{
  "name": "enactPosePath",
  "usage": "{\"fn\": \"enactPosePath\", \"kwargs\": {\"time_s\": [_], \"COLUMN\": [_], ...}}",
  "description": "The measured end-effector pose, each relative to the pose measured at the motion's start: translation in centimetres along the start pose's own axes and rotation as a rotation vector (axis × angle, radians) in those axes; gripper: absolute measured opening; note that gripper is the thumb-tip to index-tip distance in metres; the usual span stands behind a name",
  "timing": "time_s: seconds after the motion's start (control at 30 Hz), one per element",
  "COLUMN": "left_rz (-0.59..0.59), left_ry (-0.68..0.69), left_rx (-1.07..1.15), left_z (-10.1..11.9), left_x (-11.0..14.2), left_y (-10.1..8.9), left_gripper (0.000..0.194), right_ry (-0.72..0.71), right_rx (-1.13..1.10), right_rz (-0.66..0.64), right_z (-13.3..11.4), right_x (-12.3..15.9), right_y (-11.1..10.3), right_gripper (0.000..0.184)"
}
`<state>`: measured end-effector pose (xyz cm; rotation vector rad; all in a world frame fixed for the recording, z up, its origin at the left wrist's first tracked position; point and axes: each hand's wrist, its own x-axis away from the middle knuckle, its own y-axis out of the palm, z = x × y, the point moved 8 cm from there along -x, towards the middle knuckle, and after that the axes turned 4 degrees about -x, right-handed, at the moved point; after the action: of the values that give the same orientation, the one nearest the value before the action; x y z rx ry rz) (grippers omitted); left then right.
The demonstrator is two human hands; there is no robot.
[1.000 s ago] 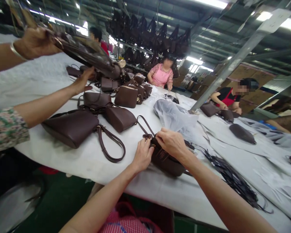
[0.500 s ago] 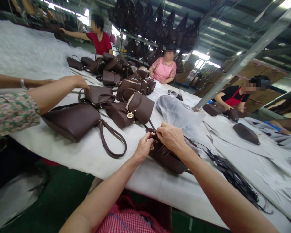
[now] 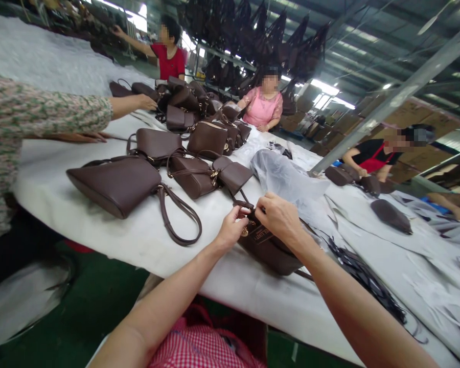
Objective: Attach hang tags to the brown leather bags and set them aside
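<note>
A small dark brown handbag (image 3: pixel 270 249) lies on the white table (image 3: pixel 145 240) right in front of me. My left hand (image 3: pixel 232 228) pinches the strap end and a gold fitting at the bag's top corner. My right hand (image 3: pixel 279 219) is closed on the bag's top edge beside it, fingers curled over the rim. A thin brown strap runs from the bag up toward another bag (image 3: pixel 233 174).
Several brown handbags, one large (image 3: pixel 117 184), lie left of mine. A co-worker's floral sleeve (image 3: pixel 42 110) reaches over them. Clear plastic bags (image 3: pixel 287 179) and a bundle of dark cords (image 3: pixel 364 276) lie to the right. Other people work across the table.
The co-worker on the left set a bag down beside the others and now reaches toward the far pile. My hands stayed on the small bag, shifting slightly at its top corner.
</note>
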<state>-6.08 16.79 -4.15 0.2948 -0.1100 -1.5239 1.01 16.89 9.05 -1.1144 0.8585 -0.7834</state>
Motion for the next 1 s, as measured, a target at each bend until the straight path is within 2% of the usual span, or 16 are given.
{"fn": "enactPosePath", "kwargs": {"time_s": [0.17, 0.33, 0.53, 0.7, 0.9, 1.0], "left_rz": [0.009, -0.005, 0.039, 0.071, 0.192, 0.203], "left_ry": [-0.033, -0.089, -0.080, -0.076, -0.046, 0.002], "left_rx": [0.029, 0.049, 0.034, 0.066, -0.051, -0.189], "left_z": [-0.2, -0.7, -0.8, -0.6, -0.6, 0.2], "left_x": [0.0, -0.2, -1.1, -1.6, -1.8, -1.6], "left_y": [0.2, 0.3, 0.2, 0.6, 0.3, -0.6], "left_gripper": [0.027, 0.023, 0.023, 0.015, 0.012, 0.013], "right_ry": [0.019, -0.010, -0.046, -0.042, -0.050, -0.099], "right_rx": [-0.011, -0.009, 0.031, 0.089, 0.093, -0.051], "right_rz": [0.038, -0.032, -0.140, -0.175, -0.197, -0.128], "right_z": [0.4, 0.6, 0.5, 0.4, 0.0, 0.4], "right_x": [0.2, -0.3, -1.3, -1.5, -1.4, -1.4], "right_y": [0.2, 0.7, 1.4, 1.7, 2.1, 1.6], "right_gripper": [0.025, 0.025, 0.025, 0.027, 0.030, 0.021]}}
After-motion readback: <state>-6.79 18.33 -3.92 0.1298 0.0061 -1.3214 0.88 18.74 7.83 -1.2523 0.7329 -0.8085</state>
